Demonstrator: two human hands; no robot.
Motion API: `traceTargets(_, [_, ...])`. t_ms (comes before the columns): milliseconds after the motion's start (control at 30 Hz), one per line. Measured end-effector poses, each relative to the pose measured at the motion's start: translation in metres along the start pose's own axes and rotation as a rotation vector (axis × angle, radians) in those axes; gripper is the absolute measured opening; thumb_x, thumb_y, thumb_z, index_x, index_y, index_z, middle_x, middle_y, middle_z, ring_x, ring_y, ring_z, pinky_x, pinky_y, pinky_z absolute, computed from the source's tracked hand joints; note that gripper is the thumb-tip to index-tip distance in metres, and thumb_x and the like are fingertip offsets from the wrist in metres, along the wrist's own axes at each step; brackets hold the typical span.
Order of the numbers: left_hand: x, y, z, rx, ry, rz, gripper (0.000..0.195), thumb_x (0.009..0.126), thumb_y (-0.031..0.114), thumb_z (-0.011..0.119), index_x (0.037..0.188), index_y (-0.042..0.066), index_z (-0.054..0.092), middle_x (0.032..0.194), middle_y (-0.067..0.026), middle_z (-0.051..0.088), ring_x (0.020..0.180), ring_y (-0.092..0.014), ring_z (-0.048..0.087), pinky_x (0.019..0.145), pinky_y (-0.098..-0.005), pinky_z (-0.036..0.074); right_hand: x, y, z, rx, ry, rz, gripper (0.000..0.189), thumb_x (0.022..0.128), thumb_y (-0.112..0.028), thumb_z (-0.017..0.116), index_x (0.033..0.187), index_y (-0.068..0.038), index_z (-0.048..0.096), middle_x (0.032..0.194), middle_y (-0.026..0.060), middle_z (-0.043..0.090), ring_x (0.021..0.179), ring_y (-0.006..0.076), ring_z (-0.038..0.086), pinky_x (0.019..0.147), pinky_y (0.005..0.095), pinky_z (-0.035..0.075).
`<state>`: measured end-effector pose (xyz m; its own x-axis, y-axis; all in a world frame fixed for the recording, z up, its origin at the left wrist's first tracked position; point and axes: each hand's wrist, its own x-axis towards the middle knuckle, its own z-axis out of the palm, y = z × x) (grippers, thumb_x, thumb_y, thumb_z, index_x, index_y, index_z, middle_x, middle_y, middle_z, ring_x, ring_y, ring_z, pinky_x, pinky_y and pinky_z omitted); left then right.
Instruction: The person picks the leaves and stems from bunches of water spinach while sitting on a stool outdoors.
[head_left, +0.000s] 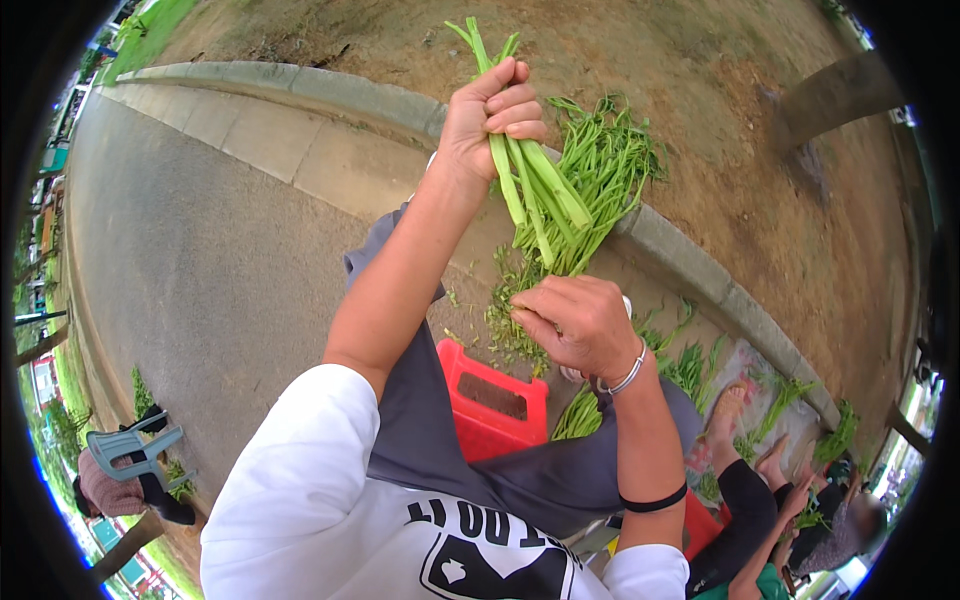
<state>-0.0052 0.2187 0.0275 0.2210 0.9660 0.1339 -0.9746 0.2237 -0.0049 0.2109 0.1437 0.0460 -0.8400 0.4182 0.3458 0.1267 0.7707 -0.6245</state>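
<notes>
My left hand is raised and closed around a bunch of thick green vegetable stalks. Their cut ends point down toward me, and thinner tops stick out above the fist. Below those ends is my right hand, apart from the stalks, with thumb and forefinger pinched together; nothing can be made out between them. Behind the held bunch, a heap of long-stemmed leafy greens lies across the concrete kerb. Small torn leaves and bits are scattered on the pavement under my hands.
A red plastic stool stands between my knees. More greens lie beside it. To the right, loose greens rest on a patterned sheet near other people's bare feet. A person sits on a grey-blue plastic chair across the asphalt path.
</notes>
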Motion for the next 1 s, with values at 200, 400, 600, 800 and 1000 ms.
traceTargets(200, [0.0, 0.001, 0.001, -0.098, -0.125, -0.06, 0.027, 0.093, 0.019, 0.037, 0.087, -0.003, 0.052, 0.049, 0.0022, 0.034, 0.038, -0.008, 0.033, 0.043, -0.0238, 0.033, 0.001, -0.006, -0.003, 0.172, -0.095, 0.113, 0.012, 0.07, -0.007, 0.064, 0.083, -0.007, 0.065, 0.068, 0.0066, 0.059, 0.058, 0.0229, 0.057, 0.053, 0.0311, 0.046])
traceTargets(400, [0.0, 0.001, 0.002, -0.122, -0.158, -0.095, 0.027, 0.093, 0.02, 0.037, 0.088, -0.003, 0.052, 0.049, 0.0018, 0.035, 0.038, -0.009, 0.034, 0.043, -0.0239, 0.033, -0.001, 0.003, 0.004, 0.345, -0.117, 0.136, 0.014, 0.075, -0.011, 0.064, 0.088, -0.006, 0.065, 0.078, 0.0092, 0.063, 0.068, 0.0202, 0.061, 0.059, 0.028, 0.047])
traceTargets(600, [0.0, 0.0, 0.002, -0.12, -0.183, -0.109, 0.027, 0.093, 0.021, 0.037, 0.088, -0.002, 0.052, 0.049, 0.0018, 0.035, 0.038, -0.009, 0.034, 0.042, -0.0243, 0.033, -0.004, 0.002, 0.003, 0.888, -0.039, 0.524, 0.031, 0.088, -0.026, 0.052, 0.093, 0.003, 0.062, 0.087, 0.0092, 0.064, 0.076, 0.0143, 0.061, 0.062, 0.0249, 0.047])
traceTargets(800, [0.0, -0.006, 0.002, -0.102, -0.162, -0.117, 0.028, 0.094, 0.022, 0.036, 0.088, -0.001, 0.052, 0.05, 0.002, 0.034, 0.038, -0.009, 0.034, 0.042, -0.0243, 0.033, 0.01, -0.002, -0.005, 1.103, 0.0, 0.753, 0.032, 0.09, -0.026, 0.05, 0.088, 0.003, 0.062, 0.078, 0.0086, 0.064, 0.066, 0.0117, 0.06, 0.059, 0.0229, 0.048])
traceTargets(1000, [0.001, -0.007, 0.002, -0.077, -0.166, -0.105, 0.028, 0.094, 0.021, 0.037, 0.087, -0.001, 0.052, 0.05, 0.0025, 0.034, 0.038, -0.009, 0.033, 0.042, -0.0237, 0.033, 0.005, 0.001, 0.0, 1.121, -0.005, 0.69, 0.029, 0.089, -0.024, 0.052, 0.087, 0.003, 0.062, 0.07, 0.0044, 0.061, 0.062, 0.0074, 0.057, 0.053, 0.0202, 0.045])
